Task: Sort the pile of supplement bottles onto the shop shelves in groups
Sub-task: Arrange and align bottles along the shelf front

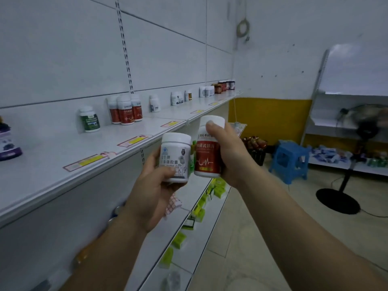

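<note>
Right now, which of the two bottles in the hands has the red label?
The red-labelled bottle in the right hand; the left hand holds a white-labelled bottle.

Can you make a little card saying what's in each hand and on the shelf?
Left hand: holds a white plastic bottle with a pale grey label
Right hand: holds a white plastic bottle with a red label, upright
White top shelf: three red-label bottles grouped, one green-label bottle to their left
Floor: blue plastic stool
</note>
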`<action>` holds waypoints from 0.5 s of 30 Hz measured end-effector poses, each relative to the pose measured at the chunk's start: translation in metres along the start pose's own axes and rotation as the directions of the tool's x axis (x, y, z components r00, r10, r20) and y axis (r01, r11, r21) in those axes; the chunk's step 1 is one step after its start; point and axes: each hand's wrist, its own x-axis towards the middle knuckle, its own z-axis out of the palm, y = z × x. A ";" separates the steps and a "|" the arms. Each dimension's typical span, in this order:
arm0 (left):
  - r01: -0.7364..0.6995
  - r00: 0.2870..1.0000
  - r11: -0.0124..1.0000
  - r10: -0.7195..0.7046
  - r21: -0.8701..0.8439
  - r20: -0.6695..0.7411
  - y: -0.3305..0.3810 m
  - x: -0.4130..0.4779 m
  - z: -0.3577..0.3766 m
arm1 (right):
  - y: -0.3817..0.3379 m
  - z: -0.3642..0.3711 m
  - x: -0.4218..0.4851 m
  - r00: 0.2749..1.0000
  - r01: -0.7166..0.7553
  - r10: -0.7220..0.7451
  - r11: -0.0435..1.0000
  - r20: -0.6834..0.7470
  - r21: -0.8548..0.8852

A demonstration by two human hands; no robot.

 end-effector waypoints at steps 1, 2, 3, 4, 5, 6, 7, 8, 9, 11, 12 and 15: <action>-0.014 1.000 1.000 0.014 -0.004 -0.020 -0.007 0.016 0.008 | -0.001 -0.011 0.015 1.000 0.028 -0.028 0.999 0.014 -0.030; -0.025 0.999 1.000 0.025 -0.001 -0.042 -0.014 0.032 0.017 | -0.002 -0.023 0.030 0.999 0.040 -0.039 0.998 0.022 -0.044; -0.033 0.997 0.999 0.033 0.000 -0.062 -0.021 0.048 0.026 | -0.005 -0.035 0.045 0.999 0.036 -0.035 0.998 0.029 -0.051; -0.044 0.996 0.999 0.044 -0.004 -0.075 -0.027 0.064 0.035 | -0.009 -0.047 0.062 0.999 0.032 -0.029 0.998 0.039 -0.063; -0.057 0.995 0.998 0.056 -0.003 -0.086 -0.032 0.081 0.045 | -0.013 -0.059 0.078 0.999 0.026 -0.022 0.997 0.050 -0.075; -0.068 0.992 0.998 0.068 0.000 -0.104 -0.037 0.096 0.054 | -0.016 -0.069 0.095 0.998 0.017 -0.012 0.997 0.061 -0.081; -0.083 0.989 0.997 0.083 0.007 -0.126 -0.040 0.110 0.062 | -0.018 -0.078 0.112 0.997 0.015 -0.009 0.996 0.076 -0.084; -0.101 0.984 0.995 0.101 0.012 -0.150 -0.043 0.123 0.067 | -0.019 -0.085 0.129 0.995 0.020 -0.012 0.996 0.096 -0.092; -0.115 0.979 0.993 0.117 0.018 -0.170 -0.045 0.135 0.072 | -0.020 -0.090 0.146 0.993 0.024 -0.012 0.994 0.116 -0.102; -0.129 0.969 0.990 0.139 0.061 -0.206 -0.046 0.155 0.075 | -0.020 -0.095 0.176 0.989 0.017 -0.002 0.995 0.146 -0.103; -0.136 0.961 0.986 0.155 0.098 -0.227 -0.045 0.164 0.075 | -0.018 -0.096 0.190 0.987 0.008 0.007 0.996 0.163 -0.092; -0.163 0.916 0.958 0.236 0.236 -0.325 -0.036 0.188 0.069 | -0.013 -0.088 0.228 0.972 -0.019 0.034 0.997 0.231 -0.068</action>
